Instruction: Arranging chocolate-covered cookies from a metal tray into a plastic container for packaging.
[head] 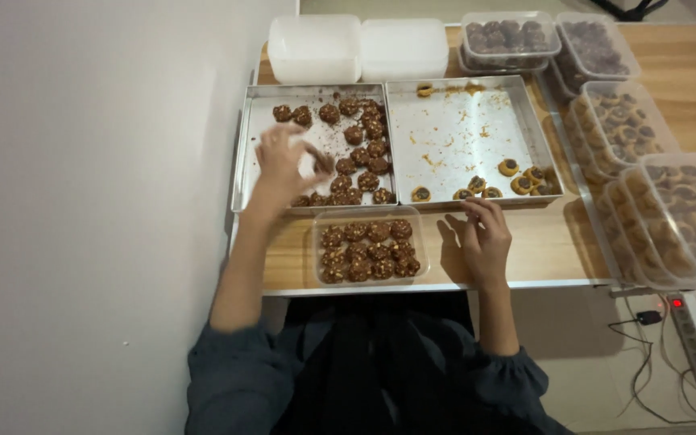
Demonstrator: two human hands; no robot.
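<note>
My left hand (pixel 285 161) hovers over the left metal tray (pixel 245 153) and pinches a dark chocolate cookie (pixel 322 162) between its fingertips. That tray holds several brown nut-studded cookies (pixel 364 149). My right hand (pixel 485 238) rests on the wooden table just right of a clear plastic container (pixel 370 249) packed with the same cookies; its fingers are loosely curled and hold nothing. The right metal tray (pixel 461 137) carries a few round tan cookies with dark centres (pixel 517 179) along its near edge.
Two white lidded containers (pixel 356 48) stand at the back. Clear tubs of cookies (pixel 509 36) and stacked filled containers (pixel 654 201) line the right side. A white wall runs on the left. A power strip (pixel 690 334) with cables lies on the floor.
</note>
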